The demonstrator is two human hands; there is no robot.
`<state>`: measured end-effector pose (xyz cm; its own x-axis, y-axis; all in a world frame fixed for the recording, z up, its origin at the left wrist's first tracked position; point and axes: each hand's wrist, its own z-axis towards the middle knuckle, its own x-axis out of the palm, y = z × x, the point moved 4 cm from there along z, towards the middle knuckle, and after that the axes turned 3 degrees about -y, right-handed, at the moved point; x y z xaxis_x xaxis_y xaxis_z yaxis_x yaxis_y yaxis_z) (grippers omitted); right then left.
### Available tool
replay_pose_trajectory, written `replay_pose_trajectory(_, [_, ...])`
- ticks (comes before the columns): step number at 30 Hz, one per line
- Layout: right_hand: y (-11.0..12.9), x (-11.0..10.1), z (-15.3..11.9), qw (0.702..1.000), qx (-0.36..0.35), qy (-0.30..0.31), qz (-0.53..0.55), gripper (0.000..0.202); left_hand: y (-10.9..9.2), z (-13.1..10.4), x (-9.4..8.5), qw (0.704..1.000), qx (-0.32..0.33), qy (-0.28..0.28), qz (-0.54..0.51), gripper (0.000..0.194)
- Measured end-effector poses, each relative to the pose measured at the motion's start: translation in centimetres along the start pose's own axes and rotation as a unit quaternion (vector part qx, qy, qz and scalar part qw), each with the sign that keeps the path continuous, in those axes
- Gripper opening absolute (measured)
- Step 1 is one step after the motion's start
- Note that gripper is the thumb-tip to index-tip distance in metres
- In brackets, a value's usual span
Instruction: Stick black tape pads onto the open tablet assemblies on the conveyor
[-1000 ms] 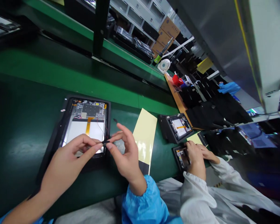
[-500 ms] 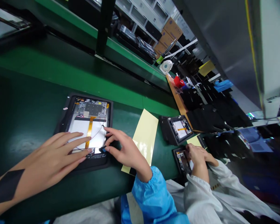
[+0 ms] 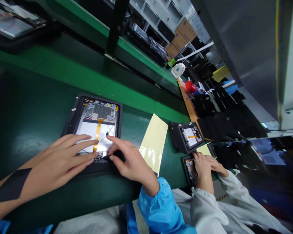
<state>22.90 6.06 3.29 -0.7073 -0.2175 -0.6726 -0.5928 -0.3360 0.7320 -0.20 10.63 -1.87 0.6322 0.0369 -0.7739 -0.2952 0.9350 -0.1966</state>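
Observation:
An opened tablet (image 3: 113,129) lies in a black frame on the green bench, its circuit board (image 3: 104,111) at the far end and an orange ribbon cable (image 3: 98,133) running over the white inside. My left hand (image 3: 68,156) rests flat across its near left part, fingers stretched out. At the near right corner is my right hand (image 3: 129,159), thumb and middle finger almost meeting over the edge; whatever is between them is hidden. Its index finger reaches forward beside a small black piece (image 3: 107,133) on a thin wire.
A pale yellow sheet (image 3: 154,139) lies right of the tablet. Beyond it stands another opened tablet (image 3: 191,136) on a black block. A co-worker's hands (image 3: 205,164) are over a further device (image 3: 190,170). One more opened tablet (image 3: 17,19) sits upper left.
The view has shifted slightly, moving the bench things to the right. The small dark and blue piece at my right fingertips no longer shows. My left hand stays on the tablet.

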Motion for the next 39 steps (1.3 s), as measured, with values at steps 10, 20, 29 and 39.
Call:
replay_pose_trajectory(10, [1.9, 0.0, 2.8, 0.972, -0.016, 0.186, -0.141, 0.074, -0.4, 0.7, -0.1, 0.998, -0.052, -0.045, -0.004, 0.044])
replay_pose_trajectory(20, [1.6, 0.5, 2.3, 0.971, -0.034, 0.161, -0.175, 0.061, -0.8, 1.0, 0.1, 0.985, -0.131, -0.104, -0.042, 0.062])
replay_pose_trajectory(29, [0.9, 0.6, 0.7, 0.976, -0.055, 0.06, -0.201, 0.056, -0.7, 1.1, 0.4, 0.99, -0.102, -0.095, -0.003, 0.059])
replay_pose_trajectory(39, [3.1, 3.4, -6.1, 0.986, 0.044, -0.156, -0.037, 0.061, -4.5, -0.9, 1.2, 0.997, -0.037, 0.001, 0.074, 0.05])
